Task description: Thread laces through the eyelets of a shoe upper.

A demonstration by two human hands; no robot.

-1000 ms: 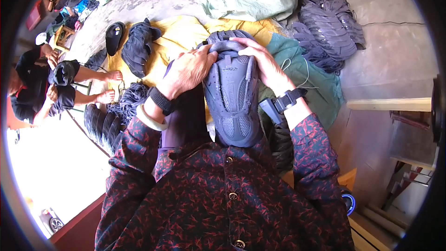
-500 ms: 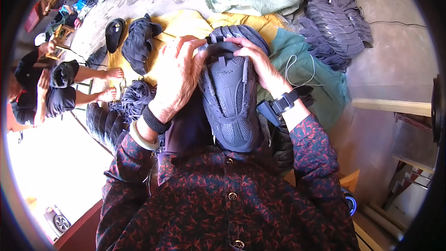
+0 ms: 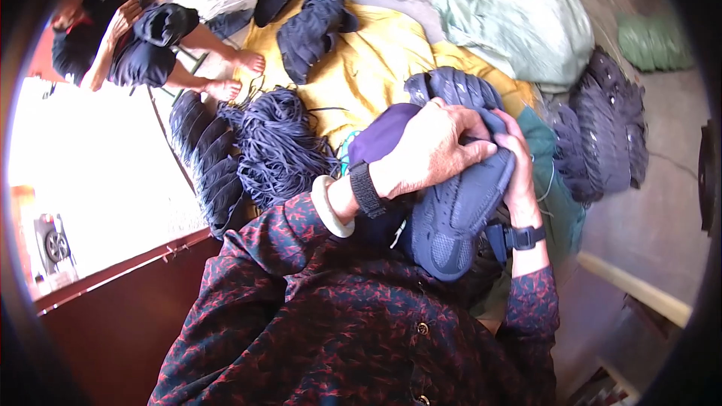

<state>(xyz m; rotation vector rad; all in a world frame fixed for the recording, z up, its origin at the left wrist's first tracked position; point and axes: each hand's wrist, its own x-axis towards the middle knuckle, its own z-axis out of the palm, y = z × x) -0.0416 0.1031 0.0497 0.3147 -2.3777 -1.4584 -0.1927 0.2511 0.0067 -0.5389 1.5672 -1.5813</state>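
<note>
A dark blue-grey shoe upper [image 3: 460, 207] is in front of my chest, its toe pointing down toward me. My left hand [image 3: 432, 143] reaches across it from the left, thumb and fingers closed at the collar. Around the collar's right side wraps my right hand [image 3: 520, 165], gripping the edge. My left fingers partly cover the shoe's opening. Just beyond my hands lies a row of similar uppers [image 3: 459, 89]. A heap of dark laces [image 3: 280, 143] sits left of my left forearm.
Nested dark uppers [image 3: 201, 154] lie left of the laces, and another bundle [image 3: 613, 131] is at the right. A yellow cloth [image 3: 383, 49] covers floor ahead, with a pale green sack [image 3: 519, 15] behind. Another person [image 3: 154, 37] sits barefoot at the far left.
My view has turned, so the surroundings appear shifted. The shoe upper now tilts, its collar to the right, and my left hand has come across over the collar. My right hand keeps holding its side.
</note>
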